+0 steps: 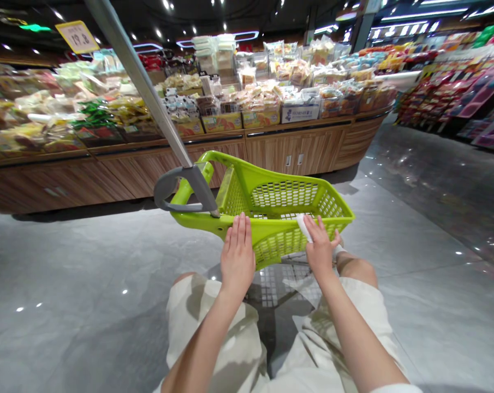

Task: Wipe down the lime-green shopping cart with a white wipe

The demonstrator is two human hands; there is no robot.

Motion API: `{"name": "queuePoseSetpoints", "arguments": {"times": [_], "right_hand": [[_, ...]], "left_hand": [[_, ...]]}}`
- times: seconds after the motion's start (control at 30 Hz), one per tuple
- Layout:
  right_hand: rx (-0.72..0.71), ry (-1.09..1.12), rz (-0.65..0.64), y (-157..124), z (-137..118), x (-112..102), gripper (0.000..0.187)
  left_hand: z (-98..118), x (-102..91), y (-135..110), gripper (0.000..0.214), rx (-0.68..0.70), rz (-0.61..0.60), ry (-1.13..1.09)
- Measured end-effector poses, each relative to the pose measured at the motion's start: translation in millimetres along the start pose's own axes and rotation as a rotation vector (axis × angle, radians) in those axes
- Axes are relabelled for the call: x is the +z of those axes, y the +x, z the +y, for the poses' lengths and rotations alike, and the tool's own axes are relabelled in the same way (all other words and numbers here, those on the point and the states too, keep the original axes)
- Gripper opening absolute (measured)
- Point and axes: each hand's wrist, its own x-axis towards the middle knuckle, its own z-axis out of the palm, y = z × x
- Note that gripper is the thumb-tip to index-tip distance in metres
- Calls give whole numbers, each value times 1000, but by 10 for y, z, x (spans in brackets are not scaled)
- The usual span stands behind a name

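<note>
Head view: the person is squatting or sitting low, with a lime-green perforated plastic shopping basket standing just in front of the knees. The right hand is pressing a small white cloth or tissue against the near rim, towards the basket's right end; its fingers are spreading slightly apart. Cannot tell whether it's clamping the cloth or only pinning it (thumb side is hidden). The left hand is lying flat on the near side, fingers together and straight, not visibly gripping, near the grey plastic handle bracket and the grey metal pole.

Progress: looks like a wipe-down is under way, by judgement. The cloth is touching the near side only; the far side, end walls and handle aren't getting contact right now. Nothing is showing which parts are done, so what's left is unclear.

Position: the cloth is sitting under the right fingers, well apart from the left hand; the basket is touching both hands. A wood-fronted display counter is standing behind it.
</note>
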Motion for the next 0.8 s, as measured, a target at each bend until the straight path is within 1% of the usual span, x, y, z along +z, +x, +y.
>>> {"name": "queuePoseSetpoints", "arguments": {"times": [0.03, 0.07, 0.13, 0.17, 0.27, 0.3, 0.33, 0.37, 0.4, 0.43, 0.5, 0.6, 0.67, 0.7, 0.73, 0.77, 0.8], "right_hand": [[47, -2, 26, 6, 2, 5, 75], [79, 4, 38, 14, -55, 18, 73], [73, 37, 10, 31, -324, 62, 73], [30, 60, -29, 38, -512, 85, 75], [-172, 130, -168, 50, -1083, 125, 79], [-222, 151, -198, 51, -1215, 125, 79], [-256, 165, -218, 51, -1294, 119, 79], [-279, 170, -229, 48, -1312, 110, 79], [-291, 162, -228, 42, -1269, 99, 80], [-297, 141, -223, 33, -1169, 87, 81], [-276, 75, -188, 9, -837, 61, 83], [-144, -33, -85, -22, -250, 19, 83], [-52, -88, -20, -28, -4, 4, 80], [-13, -102, 4, -26, 36, 4, 79], [16, -102, 20, -23, 12, 12, 77], [26, -86, 22, -19, -73, 27, 76], [14, -56, 10, -16, -211, 46, 75]], "left_hand": [[6, 3, 1, 79, -1, 2, 0], [12, 5, 2, 79, -1, 2, -1], [20, 9, 3, 78, -6, 1, 0], [21, 9, 3, 77, -7, 0, 2], [12, 5, 0, 73, -1, 2, 14], [5, 2, -3, 71, 1, 4, 16], [-3, -2, -5, 71, 1, 6, 16], [-12, -6, -8, 71, -2, 6, 15], [-20, -9, -11, 72, -6, 4, 13], [-27, -12, -14, 74, -10, 0, 11], [-38, -14, -18, 76, -12, -5, 4], [-42, -9, -22, 79, -4, 1, -15], [-38, -3, -24, 80, -2, 8, -22], [-33, -1, -25, 80, -2, 12, -24], [-28, 1, -26, 80, -4, 15, -25], [-22, 2, -27, 79, -6, 16, -24], [-16, 3, -27, 78, -7, 16, -21]]}}
